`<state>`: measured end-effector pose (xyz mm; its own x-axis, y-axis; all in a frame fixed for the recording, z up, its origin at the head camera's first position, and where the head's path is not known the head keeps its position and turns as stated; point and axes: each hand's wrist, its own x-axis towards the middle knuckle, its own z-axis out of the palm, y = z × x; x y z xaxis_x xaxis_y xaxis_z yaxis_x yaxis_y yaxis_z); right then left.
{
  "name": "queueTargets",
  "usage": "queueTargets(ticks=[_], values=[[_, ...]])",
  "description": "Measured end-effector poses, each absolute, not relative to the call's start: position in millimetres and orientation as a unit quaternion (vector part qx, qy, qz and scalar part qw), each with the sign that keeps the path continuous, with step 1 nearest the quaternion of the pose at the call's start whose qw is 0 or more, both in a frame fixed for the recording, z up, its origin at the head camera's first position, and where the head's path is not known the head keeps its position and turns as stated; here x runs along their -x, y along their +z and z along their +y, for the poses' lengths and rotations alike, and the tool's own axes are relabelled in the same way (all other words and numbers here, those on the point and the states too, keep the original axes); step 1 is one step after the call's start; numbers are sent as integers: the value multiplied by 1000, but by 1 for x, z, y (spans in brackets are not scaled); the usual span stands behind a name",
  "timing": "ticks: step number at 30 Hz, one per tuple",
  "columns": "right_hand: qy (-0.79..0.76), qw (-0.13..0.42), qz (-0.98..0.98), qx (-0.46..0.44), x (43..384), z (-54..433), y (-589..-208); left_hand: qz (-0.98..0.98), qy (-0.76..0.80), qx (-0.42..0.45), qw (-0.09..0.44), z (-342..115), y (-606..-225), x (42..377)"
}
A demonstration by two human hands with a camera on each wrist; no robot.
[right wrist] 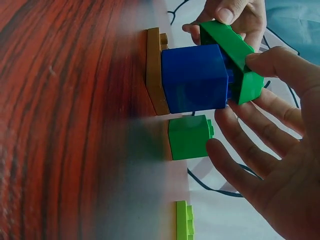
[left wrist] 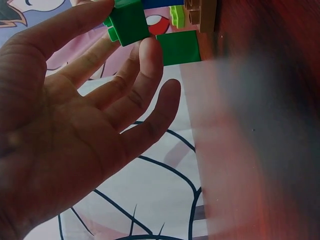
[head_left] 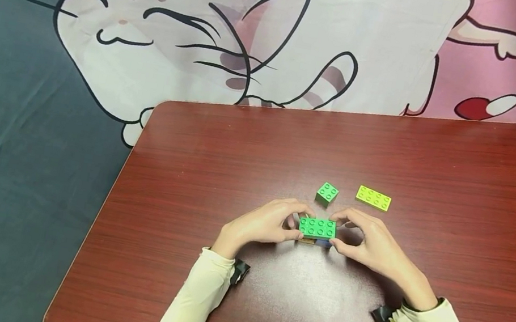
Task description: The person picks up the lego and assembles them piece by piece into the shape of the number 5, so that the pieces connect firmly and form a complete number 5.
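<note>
My left hand (head_left: 272,222) and right hand (head_left: 370,243) pinch a long green toy brick (head_left: 317,228) at its two ends, between thumb and fingers. In the right wrist view, the green brick sits tilted over the studs of a blue brick (right wrist: 194,79), with a gap showing between them on one side. That blue brick stands on a brown brick (right wrist: 157,72), which rests on the table. From the head view the green brick hides most of the stack, leaving only slivers of brown and blue at its front.
Just behind the stack is a smaller green brick (head_left: 327,194). A flat lime-green brick (head_left: 373,198) lies to its right, beyond my right hand. The reddish-brown table (head_left: 219,143) ends at a cloth backdrop (head_left: 375,26) with cartoon drawings.
</note>
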<state>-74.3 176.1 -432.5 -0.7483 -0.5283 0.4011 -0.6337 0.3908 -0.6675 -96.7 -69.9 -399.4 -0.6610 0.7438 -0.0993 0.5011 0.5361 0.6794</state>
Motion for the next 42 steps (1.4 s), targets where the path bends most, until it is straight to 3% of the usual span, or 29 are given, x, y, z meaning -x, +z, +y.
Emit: queueTargets(ticks=[42], values=[[419,51,-840,-341,75,180,-434,847,335,-355,211,-71,-402,97]])
